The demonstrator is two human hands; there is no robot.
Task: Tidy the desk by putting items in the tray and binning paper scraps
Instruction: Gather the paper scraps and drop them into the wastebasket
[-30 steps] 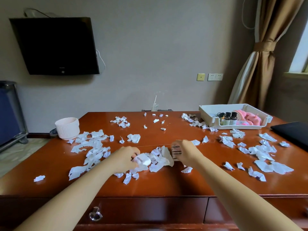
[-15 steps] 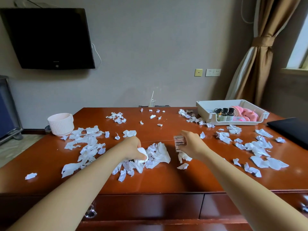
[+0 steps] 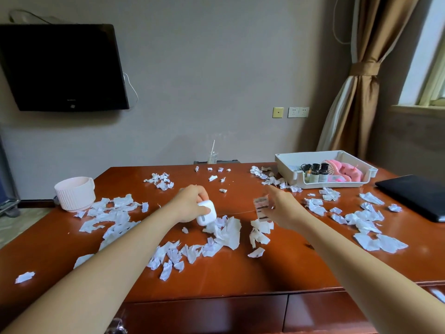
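Surface [image 3: 277, 268]: glossy lacquered wood. Paper scraps [image 3: 228, 233]: matt, crumpled. Tray [image 3: 286, 169]: smooth white plastic. Ribbed pot [image 3: 74, 194]: matt pink. Small case [image 3: 206, 213]: smooth glossy white plastic. Curtain [image 3: 361, 104]: cloth, slight sheen.

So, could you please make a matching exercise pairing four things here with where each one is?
Things:
1 white case
2 small card
3 dark-capped bottles
4 pink ribbed pot
Places:
A in the white tray
B gripped by the left hand
C far left of the desk
D pinched by the right hand
Pairs: 1-B; 2-D; 3-A; 4-C
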